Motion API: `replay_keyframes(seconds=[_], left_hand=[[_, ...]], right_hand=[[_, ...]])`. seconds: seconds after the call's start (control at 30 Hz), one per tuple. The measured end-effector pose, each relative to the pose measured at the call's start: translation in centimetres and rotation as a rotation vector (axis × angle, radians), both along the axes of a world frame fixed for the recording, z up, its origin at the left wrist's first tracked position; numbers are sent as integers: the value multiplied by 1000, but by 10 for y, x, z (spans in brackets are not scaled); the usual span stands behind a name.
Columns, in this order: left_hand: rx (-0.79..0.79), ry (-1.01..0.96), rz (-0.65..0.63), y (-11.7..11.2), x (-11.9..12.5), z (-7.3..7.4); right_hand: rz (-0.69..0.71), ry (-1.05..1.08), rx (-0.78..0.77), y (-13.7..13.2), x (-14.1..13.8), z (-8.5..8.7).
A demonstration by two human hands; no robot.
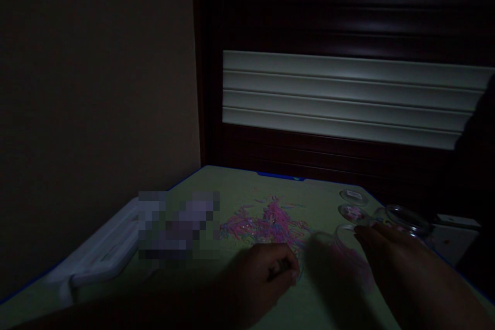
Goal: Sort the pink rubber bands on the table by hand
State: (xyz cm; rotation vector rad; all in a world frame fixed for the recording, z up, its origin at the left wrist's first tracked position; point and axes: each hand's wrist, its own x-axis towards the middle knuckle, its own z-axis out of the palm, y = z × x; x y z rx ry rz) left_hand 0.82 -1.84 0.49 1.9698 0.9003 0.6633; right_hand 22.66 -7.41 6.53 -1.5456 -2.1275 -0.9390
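In dim light, a loose heap of small pink and pale blue loops (275, 221) is spread over the tabletop (232, 183). My left hand (266, 276) is at the near edge of this heap, its fingers curled and the thumb tip against a fingertip. Whatever is in that pinch is too dark to see. To the right, my right hand (402, 263) has its fingers together at the rim of a clear jar (344, 240) with pink pieces showing in it. The thumb and the jar's right side are hidden by the hand.
Two clear round lids (353, 196) lie at the back right, beside another clear round container (408, 218). A white plastic tray or case (102, 245) stands on the left, next to a pixelated patch. A wall and dark louvred panels rise behind the table.
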Motion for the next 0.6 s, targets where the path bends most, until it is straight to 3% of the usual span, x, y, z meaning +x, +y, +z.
replay_keyframes(seconds=[0.13,0.33,0.6], left_hand=[[9,-20,19,1,0,-3],[91,-22,105,1,0,-3],[414,92,131,14,-7,6]], right_hand=[[60,60,-44,0,-2,-2],[257,269,-395,3,-12,-8],[260,301,-450,9,-9,-11]])
